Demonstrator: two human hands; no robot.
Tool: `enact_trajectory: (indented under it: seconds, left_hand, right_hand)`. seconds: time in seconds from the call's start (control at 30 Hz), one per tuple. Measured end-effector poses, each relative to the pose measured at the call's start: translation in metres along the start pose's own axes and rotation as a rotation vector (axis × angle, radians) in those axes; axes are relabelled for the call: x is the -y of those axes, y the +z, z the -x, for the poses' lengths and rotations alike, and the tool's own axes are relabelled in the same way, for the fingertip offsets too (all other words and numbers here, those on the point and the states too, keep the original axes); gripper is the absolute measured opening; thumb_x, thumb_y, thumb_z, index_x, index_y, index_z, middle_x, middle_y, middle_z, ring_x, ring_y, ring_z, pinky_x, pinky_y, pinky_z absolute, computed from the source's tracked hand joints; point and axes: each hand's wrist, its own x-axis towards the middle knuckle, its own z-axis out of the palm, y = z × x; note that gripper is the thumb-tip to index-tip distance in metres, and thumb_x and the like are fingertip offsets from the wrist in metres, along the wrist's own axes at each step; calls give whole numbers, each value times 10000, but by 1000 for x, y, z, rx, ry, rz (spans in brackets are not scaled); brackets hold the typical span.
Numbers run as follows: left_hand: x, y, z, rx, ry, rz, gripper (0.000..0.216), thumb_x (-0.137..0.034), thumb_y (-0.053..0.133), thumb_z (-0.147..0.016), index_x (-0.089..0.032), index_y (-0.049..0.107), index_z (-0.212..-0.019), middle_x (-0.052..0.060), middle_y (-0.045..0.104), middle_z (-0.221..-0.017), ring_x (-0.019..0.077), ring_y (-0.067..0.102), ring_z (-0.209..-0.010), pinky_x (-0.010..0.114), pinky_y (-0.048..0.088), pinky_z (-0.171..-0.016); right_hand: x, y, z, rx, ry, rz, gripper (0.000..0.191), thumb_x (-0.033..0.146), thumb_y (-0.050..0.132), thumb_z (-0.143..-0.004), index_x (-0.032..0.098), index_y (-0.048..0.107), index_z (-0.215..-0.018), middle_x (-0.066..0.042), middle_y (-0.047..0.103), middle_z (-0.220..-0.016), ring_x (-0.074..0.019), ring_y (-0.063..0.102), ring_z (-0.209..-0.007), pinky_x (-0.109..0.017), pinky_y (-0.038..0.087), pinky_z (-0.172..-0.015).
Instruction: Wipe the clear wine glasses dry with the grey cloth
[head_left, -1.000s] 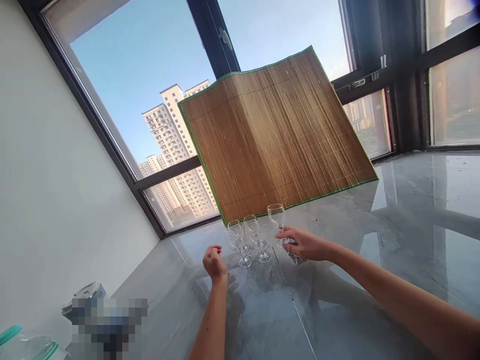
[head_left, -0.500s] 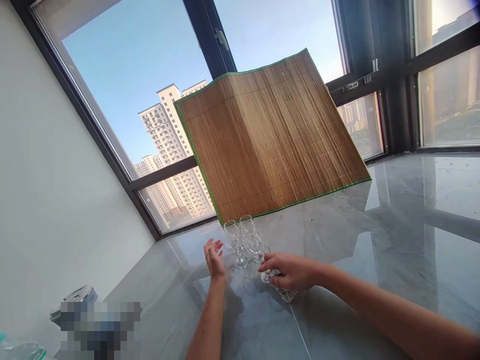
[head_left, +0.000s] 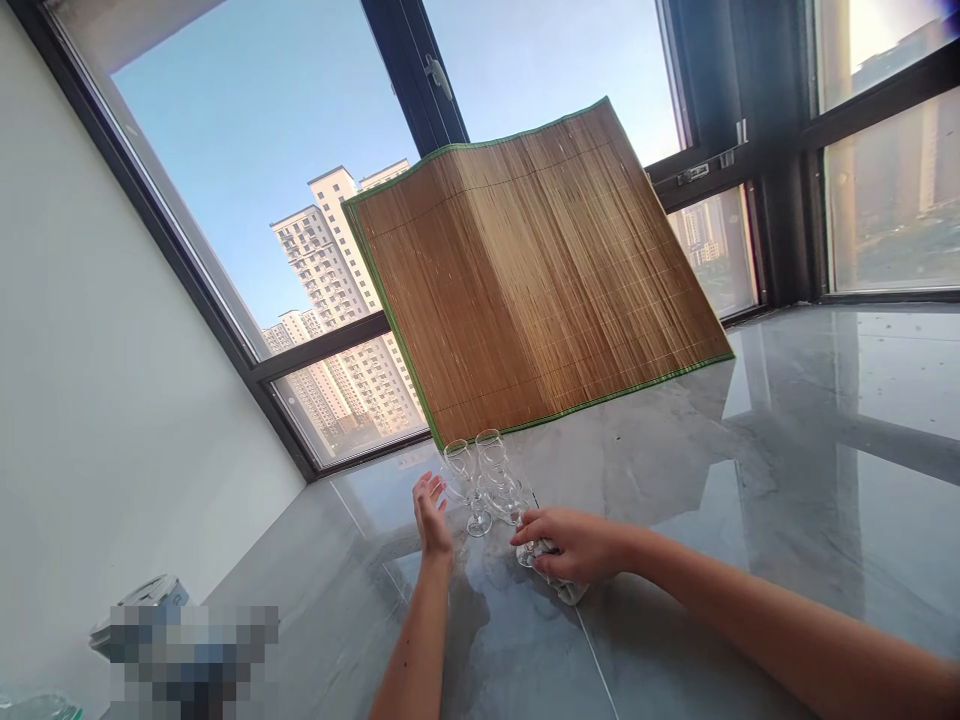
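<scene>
Several clear stemmed glasses (head_left: pixel 478 520) stand close together on the grey marbled surface, overlapping in view so that I cannot tell them fully apart. My left hand (head_left: pixel 432 520) is raised just left of them, its fingers spread and nothing in its palm. To the right of the group, my right hand (head_left: pixel 574 542) is closed over a pale crumpled cloth (head_left: pixel 570 592), part of which hangs out below the palm. A clear glass foot (head_left: pixel 526 556) shows under the right fingertips; whether they grip it is hidden.
Behind the glasses a brown bamboo mat (head_left: pixel 540 280) with green edging leans against the window. A box-like item (head_left: pixel 161 592) lies at lower left beside a blurred patch, with clear plastic (head_left: pixel 37 706) at the corner. A white wall (head_left: pixel 112 350) bounds the left.
The view has shifted slightly, moving the scene a little left. My right hand stays low with the cloth beside the glasses, and my left hand remains beside the group.
</scene>
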Motion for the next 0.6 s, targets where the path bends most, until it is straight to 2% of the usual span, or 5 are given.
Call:
enact_trajectory:
  seconds: [0.2,0.6]
  left_hand:
    - [3,-1,-1,13,8,-61,564,-582,279,-870,-223,506,-1242,122,587,-1297,228,558,-1222,370,457,-960]
    - [0,1,3,-20,2,1,500,-548,332,-867,-228,530,-1196,108,593,-1238,238,552,-1197,407,414,-998]
  right_hand:
    - [-3,3,-1,-12,-14,-56,420,119,603,-769,205,701,-1169,-95,674,-1199,-246,624,-1103,-333,467,-969]
    - [-1,2,-2,9,-5,-82,434,115,592,-773,156,693,-1193,-124,684,-1181,-247,633,-1100,-347,477,-965]
